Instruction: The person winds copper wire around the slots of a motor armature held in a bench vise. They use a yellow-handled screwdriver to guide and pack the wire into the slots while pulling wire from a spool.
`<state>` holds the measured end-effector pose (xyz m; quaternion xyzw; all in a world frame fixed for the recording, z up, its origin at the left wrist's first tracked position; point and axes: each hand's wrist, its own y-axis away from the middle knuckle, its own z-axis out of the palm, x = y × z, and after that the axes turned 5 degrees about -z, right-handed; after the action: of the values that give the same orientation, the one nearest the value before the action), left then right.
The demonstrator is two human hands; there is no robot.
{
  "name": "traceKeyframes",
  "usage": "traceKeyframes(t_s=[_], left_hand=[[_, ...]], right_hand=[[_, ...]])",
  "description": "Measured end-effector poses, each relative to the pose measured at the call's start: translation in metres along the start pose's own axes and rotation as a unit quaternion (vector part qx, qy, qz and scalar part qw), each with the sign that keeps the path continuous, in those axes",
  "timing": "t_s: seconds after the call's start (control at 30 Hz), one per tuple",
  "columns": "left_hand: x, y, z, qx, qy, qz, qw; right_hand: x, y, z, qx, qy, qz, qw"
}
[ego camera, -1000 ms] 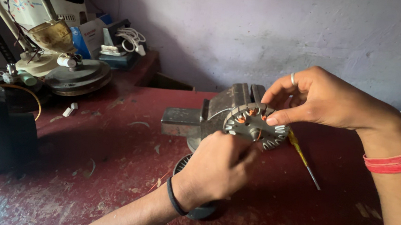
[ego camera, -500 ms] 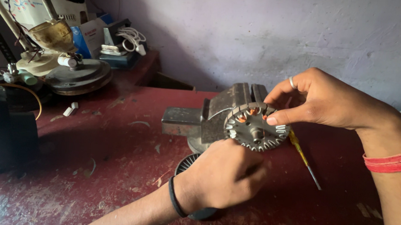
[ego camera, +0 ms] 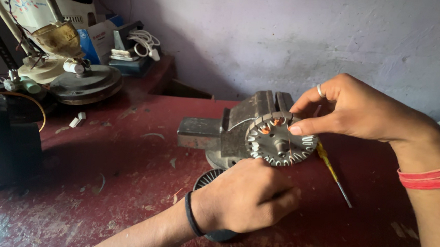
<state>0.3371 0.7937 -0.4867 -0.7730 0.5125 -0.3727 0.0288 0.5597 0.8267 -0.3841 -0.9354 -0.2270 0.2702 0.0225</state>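
Observation:
A round slotted motor stator (ego camera: 280,140) with copper windings stands on edge against a grey bench vise (ego camera: 230,126) on the red table (ego camera: 116,158). My left hand (ego camera: 246,196), with a black band on the wrist, is closed and supports the stator's lower edge from below. My right hand (ego camera: 353,109), wearing a ring and red wrist bands, pinches the stator's upper edge between thumb and forefinger. A thin wire runs down across the stator's face from those fingertips.
A yellow-handled screwdriver (ego camera: 334,173) lies on the table right of the stator. A black ribbed disc (ego camera: 211,189) lies under my left wrist. A black box (ego camera: 5,146) stands at the left edge. Fan parts, boxes and cables (ego camera: 66,53) crowd the back left.
The stator has turned slightly and my left hand has shifted a little lower under it. My right hand keeps its pinch at the top edge.

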Motion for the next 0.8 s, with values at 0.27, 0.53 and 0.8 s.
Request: traceKeyframes(t_s=[0.27, 0.53, 0.8], left_hand=[[-0.001, -0.001, -0.001, -0.031, 0.036, 0.015, 0.999], [-0.006, -0.001, 0.002, -0.034, 0.054, 0.008, 0.998], [-0.006, 0.0, 0.0, -0.032, 0.051, 0.019, 0.998]], right_hand=[[-0.012, 0.003, 0.009, 0.038, 0.046, 0.038, 0.997], [-0.008, 0.005, -0.001, -0.007, 0.001, -0.01, 1.0], [-0.005, 0.002, 0.005, 0.002, 0.036, 0.031, 0.999]])
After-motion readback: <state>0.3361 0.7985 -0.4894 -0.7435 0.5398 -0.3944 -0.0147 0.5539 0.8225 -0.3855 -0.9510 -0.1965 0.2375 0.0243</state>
